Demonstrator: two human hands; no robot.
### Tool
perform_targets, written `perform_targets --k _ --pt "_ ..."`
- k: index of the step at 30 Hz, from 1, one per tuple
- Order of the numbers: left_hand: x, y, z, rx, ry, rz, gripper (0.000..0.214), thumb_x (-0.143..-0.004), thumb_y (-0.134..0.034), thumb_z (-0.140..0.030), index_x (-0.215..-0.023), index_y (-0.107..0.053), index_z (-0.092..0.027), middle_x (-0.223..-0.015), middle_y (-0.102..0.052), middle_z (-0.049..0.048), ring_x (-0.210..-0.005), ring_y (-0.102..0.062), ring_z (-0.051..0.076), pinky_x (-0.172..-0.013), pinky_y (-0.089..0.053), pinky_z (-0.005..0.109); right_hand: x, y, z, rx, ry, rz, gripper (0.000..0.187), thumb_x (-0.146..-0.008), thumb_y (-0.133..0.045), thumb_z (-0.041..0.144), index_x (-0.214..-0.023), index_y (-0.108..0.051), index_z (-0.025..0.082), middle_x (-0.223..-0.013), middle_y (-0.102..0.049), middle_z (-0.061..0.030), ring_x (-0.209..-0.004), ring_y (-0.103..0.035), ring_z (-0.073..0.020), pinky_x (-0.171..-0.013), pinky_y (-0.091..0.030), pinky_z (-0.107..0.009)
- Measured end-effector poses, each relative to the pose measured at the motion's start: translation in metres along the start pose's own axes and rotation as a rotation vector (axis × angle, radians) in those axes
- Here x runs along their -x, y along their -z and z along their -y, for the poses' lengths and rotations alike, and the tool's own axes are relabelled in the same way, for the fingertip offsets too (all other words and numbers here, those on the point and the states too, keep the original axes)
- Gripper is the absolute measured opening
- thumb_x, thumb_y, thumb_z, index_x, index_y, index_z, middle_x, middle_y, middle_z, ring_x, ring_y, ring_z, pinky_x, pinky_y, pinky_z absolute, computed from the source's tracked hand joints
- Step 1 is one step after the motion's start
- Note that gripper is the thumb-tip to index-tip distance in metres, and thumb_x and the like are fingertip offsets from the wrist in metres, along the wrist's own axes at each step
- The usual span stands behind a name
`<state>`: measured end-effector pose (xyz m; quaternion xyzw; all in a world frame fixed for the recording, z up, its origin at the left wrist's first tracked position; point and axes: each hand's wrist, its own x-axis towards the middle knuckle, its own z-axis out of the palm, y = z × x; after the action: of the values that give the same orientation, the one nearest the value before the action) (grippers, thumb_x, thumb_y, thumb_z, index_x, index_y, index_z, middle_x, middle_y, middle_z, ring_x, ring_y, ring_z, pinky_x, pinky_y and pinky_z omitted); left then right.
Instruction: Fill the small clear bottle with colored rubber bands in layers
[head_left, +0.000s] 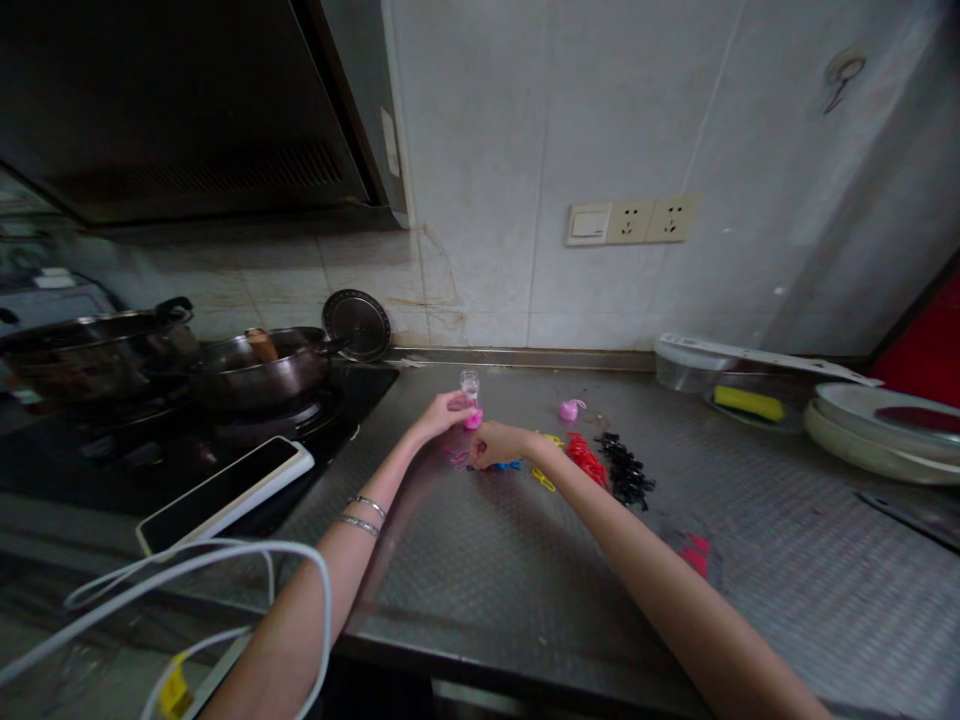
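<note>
My left hand point(448, 412) is closed around a small clear bottle point(469, 383), with something bright pink point(473, 419) at its lower end by my fingertips. Just right of it, my right hand point(498, 444) is curled, its fingertips down near the counter; what they pinch, if anything, is hidden. Small pink loops point(455, 459) and blue ones point(510, 465) lie beside the right hand. Under and beyond my right forearm are yellow loops point(543, 480), a red pile point(586, 459) and a black pile point(628, 472). A pink cap-like piece point(571, 410) sits farther back.
A metal counter point(465, 580) spans the front. Pans point(259, 370) stand on the stove at left, near a white-edged device point(225, 495) with a looping white cable point(247, 548). At right are a plastic tub point(686, 366), a yellow sponge point(748, 403), stacked plates point(877, 440) and a plastic bag point(694, 553).
</note>
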<state>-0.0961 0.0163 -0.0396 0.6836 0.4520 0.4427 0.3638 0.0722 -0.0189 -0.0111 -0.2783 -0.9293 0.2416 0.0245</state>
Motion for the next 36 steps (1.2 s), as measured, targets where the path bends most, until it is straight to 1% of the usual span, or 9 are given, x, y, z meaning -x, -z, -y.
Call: perform_targets --k 3,7,9,13,16,20,24,28,36 --pt "0.001 0.000 -0.003 -0.006 0.005 0.000 0.052 -0.059 -0.070 -0.034 -0.104 -0.057 -0.010 -0.103 -0.062 0.0133 -0.088 -0.060 0.020 -0.082 -0.045 0.035 0.000 -0.002 0.001 0.015 0.010 -0.023 0.012 -0.062 -0.052 0.011 -0.066 -0.063 0.011 -0.056 -0.055 0.0020 -0.050 -0.044 -0.0053 -0.047 -0.031 -0.014" --pt "0.002 0.000 -0.005 0.002 0.003 0.002 0.052 -0.059 -0.070 -0.034 -0.103 -0.058 -0.009 -0.102 -0.062 0.0132 -0.088 -0.059 0.020 -0.082 -0.045 0.035 0.001 0.001 0.002 -0.011 0.016 0.004 0.013 -0.061 -0.051 0.012 -0.065 -0.063 0.010 -0.055 -0.055 0.0020 -0.050 -0.044 -0.0054 -0.046 -0.031 -0.015" --pt "0.002 0.000 -0.005 0.006 0.002 0.008 0.051 -0.059 -0.070 -0.034 -0.102 -0.058 -0.009 -0.101 -0.062 0.0131 -0.087 -0.059 0.020 -0.082 -0.045 0.035 0.004 0.007 0.002 -0.048 0.007 0.006 0.015 -0.061 -0.050 0.011 -0.066 -0.064 0.010 -0.057 -0.057 0.0014 -0.051 -0.045 -0.0058 -0.047 -0.032 -0.015" --pt "0.002 0.000 -0.006 0.027 0.008 0.005 0.049 -0.058 -0.070 -0.033 -0.100 -0.059 -0.010 -0.100 -0.063 0.0132 -0.088 -0.059 0.021 -0.083 -0.044 0.037 0.012 0.024 -0.002 -0.126 0.032 -0.061 0.017 -0.062 -0.050 0.011 -0.070 -0.065 0.011 -0.063 -0.060 0.0000 -0.055 -0.049 -0.0071 -0.051 -0.036 -0.015" --pt "0.003 0.000 -0.007 0.039 0.024 -0.002 0.049 -0.057 -0.071 -0.032 -0.100 -0.059 -0.010 -0.100 -0.063 0.0131 -0.088 -0.059 0.021 -0.083 -0.044 0.036 0.015 0.029 -0.006 -0.161 0.046 -0.085 0.017 -0.063 -0.051 0.013 -0.073 -0.065 0.011 -0.065 -0.061 -0.0005 -0.057 -0.050 -0.0079 -0.053 -0.037 -0.016" --pt "0.003 0.000 -0.008 0.038 0.019 -0.004 0.047 -0.058 -0.071 -0.031 -0.098 -0.060 -0.010 -0.097 -0.064 0.0126 -0.086 -0.060 0.020 -0.081 -0.044 0.035 0.010 0.020 -0.003 -0.137 0.040 -0.052 0.017 -0.063 -0.050 0.011 -0.072 -0.064 0.012 -0.065 -0.061 -0.0001 -0.056 -0.049 -0.0073 -0.052 -0.036 -0.015" --pt "0.003 0.000 -0.007 0.033 0.001 0.011 0.049 -0.058 -0.071 -0.031 -0.101 -0.059 -0.010 -0.099 -0.064 0.0121 -0.086 -0.060 0.019 -0.082 -0.044 0.035 0.003 0.006 0.006 -0.069 0.022 -0.019 0.014 -0.062 -0.049 0.010 -0.067 -0.062 0.011 -0.057 -0.056 0.0018 -0.051 -0.045 -0.0056 -0.048 -0.032 -0.014" --pt "0.003 -0.001 -0.007 0.017 0.005 0.004 0.050 -0.059 -0.070 -0.032 -0.102 -0.058 -0.009 -0.100 -0.063 0.0128 -0.086 -0.060 0.020 -0.082 -0.045 0.036 -0.001 -0.001 0.010 0.012 0.004 -0.046 0.013 -0.062 -0.049 0.010 -0.065 -0.062 0.011 -0.054 -0.052 0.0029 -0.050 -0.043 -0.0050 -0.046 -0.029 -0.014" --pt "0.002 -0.001 -0.005 0.036 0.006 0.002 0.050 -0.059 -0.071 -0.030 -0.102 -0.058 -0.010 -0.099 -0.064 0.0122 -0.085 -0.061 0.019 -0.082 -0.045 0.035 -0.002 -0.003 0.007 0.004 0.022 -0.082 0.022 -0.062 -0.052 0.010 -0.078 -0.066 0.013 -0.066 -0.062 -0.0003 -0.056 -0.050 -0.0068 -0.052 -0.035 -0.014"
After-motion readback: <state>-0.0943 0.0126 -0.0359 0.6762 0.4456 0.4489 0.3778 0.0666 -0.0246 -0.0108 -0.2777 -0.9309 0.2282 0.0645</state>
